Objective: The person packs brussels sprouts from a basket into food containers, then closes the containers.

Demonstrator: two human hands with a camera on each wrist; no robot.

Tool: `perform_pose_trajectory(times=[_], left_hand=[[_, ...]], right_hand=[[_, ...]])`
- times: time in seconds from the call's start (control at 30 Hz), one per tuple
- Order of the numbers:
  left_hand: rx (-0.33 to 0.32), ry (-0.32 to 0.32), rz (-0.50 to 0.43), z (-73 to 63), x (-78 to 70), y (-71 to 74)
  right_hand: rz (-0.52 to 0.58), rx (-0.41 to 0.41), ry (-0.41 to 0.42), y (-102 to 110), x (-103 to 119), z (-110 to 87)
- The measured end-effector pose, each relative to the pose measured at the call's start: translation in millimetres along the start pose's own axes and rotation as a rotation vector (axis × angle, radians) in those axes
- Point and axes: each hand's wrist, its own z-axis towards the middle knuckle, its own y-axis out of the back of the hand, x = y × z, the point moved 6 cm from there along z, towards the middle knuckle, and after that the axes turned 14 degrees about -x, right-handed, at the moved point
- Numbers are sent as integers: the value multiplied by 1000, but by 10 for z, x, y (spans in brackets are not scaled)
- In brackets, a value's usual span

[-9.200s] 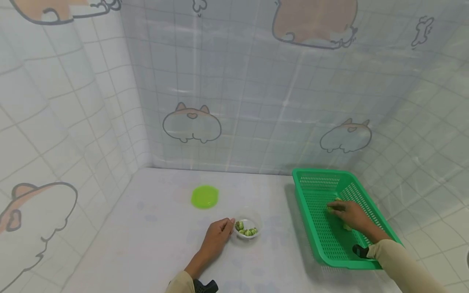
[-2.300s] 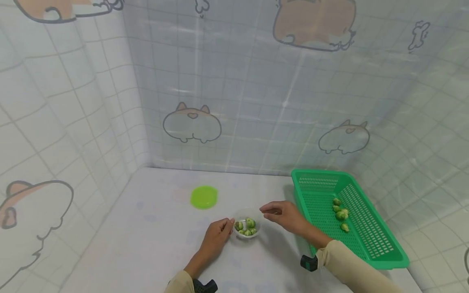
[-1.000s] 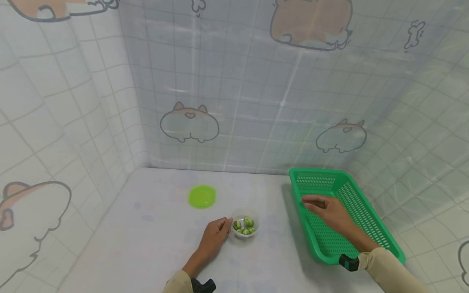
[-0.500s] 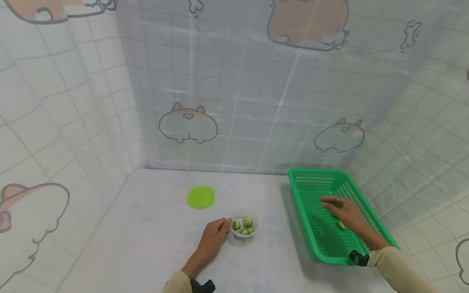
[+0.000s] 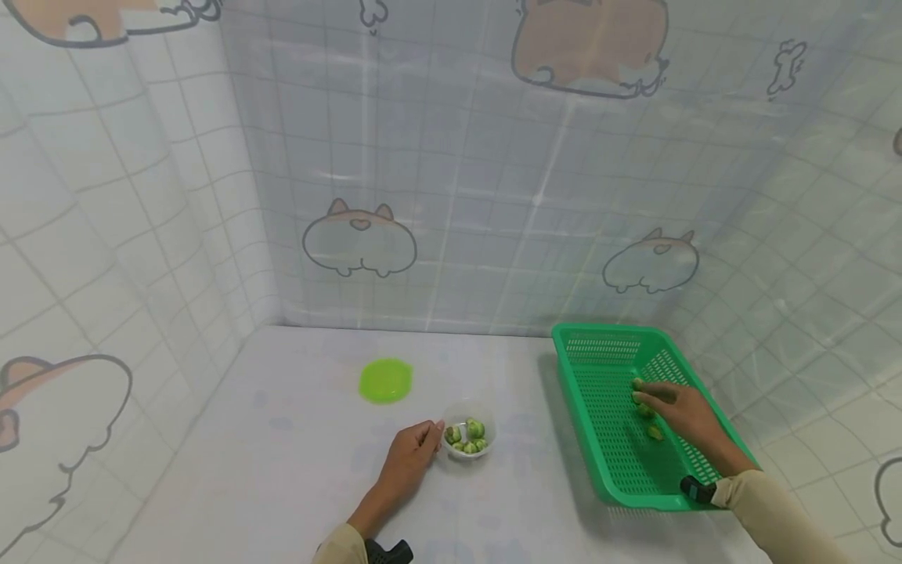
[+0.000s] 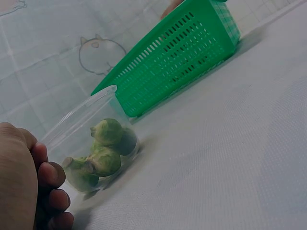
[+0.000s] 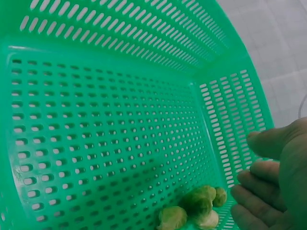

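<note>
My left hand [image 5: 411,454] pinches the rim of a small clear plastic tub [image 6: 72,125], thumb and curled fingers at its edge. Several Brussels sprouts [image 5: 475,428] lie in the bottom of the tub, which stands upright on the table. Over on the right, my right hand [image 5: 687,413] reaches down into a green plastic basket [image 5: 583,423]. More Brussels sprouts [image 7: 199,201] lie on the basket's floor, right by the fingertips. In the right wrist view the thumb and fingers [image 7: 256,191] stand apart, with nothing between them.
A round lime-green lid [image 5: 385,381] lies flat behind the tub, to its left. White cloth covers the table [image 5: 296,462]. A tile-patterned curtain [image 5: 465,219] with cartoon dogs hangs behind and along both sides.
My right hand has moved from beside the tub back into the basket and down to the sprouts. A larger sprout now sits in the tub. The left hand stays at the rim.
</note>
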Motion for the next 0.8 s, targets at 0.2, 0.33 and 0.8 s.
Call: perform_pose_trajectory(times=[0.2,0.33,0.8], left_hand=[[1,4,-15,-2,-2,3],[2,5,-17,-1,-8,10],[5,21,-15,7,4,7]], right_hand=[[-80,24,5,-15,-76,16],[-117,51,11,-23,-113,37],[-145,145,53,-60,-291,94]])
